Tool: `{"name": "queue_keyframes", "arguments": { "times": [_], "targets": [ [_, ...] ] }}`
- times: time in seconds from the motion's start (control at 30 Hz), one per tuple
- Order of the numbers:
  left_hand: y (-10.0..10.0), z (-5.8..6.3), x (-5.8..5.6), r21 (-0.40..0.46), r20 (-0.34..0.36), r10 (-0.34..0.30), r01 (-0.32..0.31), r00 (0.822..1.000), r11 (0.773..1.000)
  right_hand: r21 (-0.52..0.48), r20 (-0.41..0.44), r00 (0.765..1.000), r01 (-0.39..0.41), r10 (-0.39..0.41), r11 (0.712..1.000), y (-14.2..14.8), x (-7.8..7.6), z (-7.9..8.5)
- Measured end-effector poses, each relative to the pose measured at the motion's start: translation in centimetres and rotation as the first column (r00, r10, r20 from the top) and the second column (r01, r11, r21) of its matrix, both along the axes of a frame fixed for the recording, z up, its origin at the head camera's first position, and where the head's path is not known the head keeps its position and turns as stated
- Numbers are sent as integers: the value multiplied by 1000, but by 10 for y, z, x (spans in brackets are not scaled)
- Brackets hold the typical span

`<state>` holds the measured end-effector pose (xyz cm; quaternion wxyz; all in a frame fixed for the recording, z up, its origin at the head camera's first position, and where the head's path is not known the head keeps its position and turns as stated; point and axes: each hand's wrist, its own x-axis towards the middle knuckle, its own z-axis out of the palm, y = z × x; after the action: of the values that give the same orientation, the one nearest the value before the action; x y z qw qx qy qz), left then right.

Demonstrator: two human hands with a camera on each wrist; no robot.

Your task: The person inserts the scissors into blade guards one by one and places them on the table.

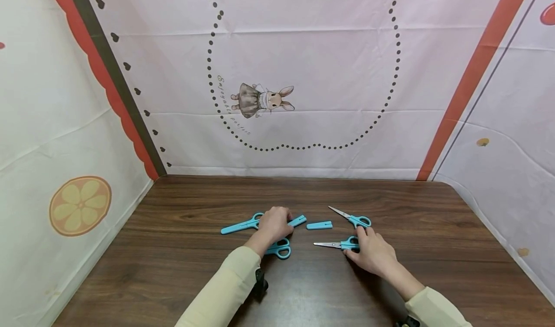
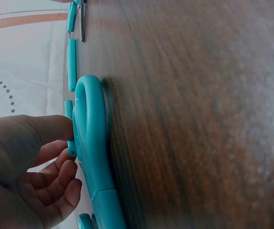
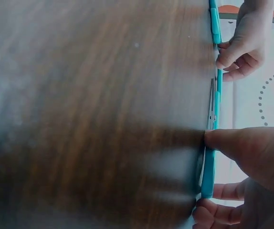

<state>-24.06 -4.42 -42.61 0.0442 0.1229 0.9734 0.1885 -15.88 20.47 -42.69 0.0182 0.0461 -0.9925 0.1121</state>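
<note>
My left hand [image 1: 275, 223] pinches a turquoise blade cover [image 1: 298, 220] lying on the table, thumb on its near side. Beside that hand are two pairs of covered turquoise scissors: one [image 1: 238, 227] to its left, the other [image 1: 283, 250] nearer me, partly hidden by the wrist. In the left wrist view the nearer pair's handle [image 2: 90, 124] looms large. My right hand [image 1: 375, 252] holds the handle of bare-bladed scissors [image 1: 349, 243] between thumb and fingers, blades pointing left. Just beyond it lie other uncovered scissors [image 1: 359, 220], their tips toward the back left.
A second loose blade cover [image 1: 319, 225] lies between the hands. All of this is on a dark wood-grain table [image 1: 195, 202]. Printed white cloth [image 1: 325, 76] hangs behind the table and along both sides.
</note>
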Motion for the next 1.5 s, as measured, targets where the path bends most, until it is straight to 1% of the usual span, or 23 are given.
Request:
{"name": "queue_keyframes", "arguments": {
  "times": [0.2,0.37,0.47,0.63,0.77,1.0,1.13,1.3,1.5],
  "targets": [
    [-1,1,2,18,0,-4,4,1000,1000,-16,-39,999,12,-13,1000,0,0,-2],
    [-2,2,3,10,-26,-16,16,1000,1000,-34,-71,997,29,-32,999,1,-1,-1],
    [-4,3,4,6,-46,-22,23,999,1000,-37,-70,997,38,-41,999,2,-1,0],
    [-8,6,5,10,-69,-25,26,997,1000,-38,-64,997,35,-37,999,2,-1,3],
    [-9,9,6,8,-73,-26,27,997,1000,-31,-68,997,29,-31,999,2,0,3],
    [-11,12,9,29,-67,-23,25,997,999,-30,-117,993,19,-22,999,4,-1,0],
    [-12,14,12,38,-81,-40,43,996,998,-33,-142,990,9,-14,999,5,-1,1],
    [-11,19,17,43,-113,-75,80,991,996,-33,-164,987,0,-5,999,6,-2,1],
    [-13,22,19,36,-150,-104,110,983,993,-36,-190,982,-6,-1,999,7,-4,-1]
  ]
}}
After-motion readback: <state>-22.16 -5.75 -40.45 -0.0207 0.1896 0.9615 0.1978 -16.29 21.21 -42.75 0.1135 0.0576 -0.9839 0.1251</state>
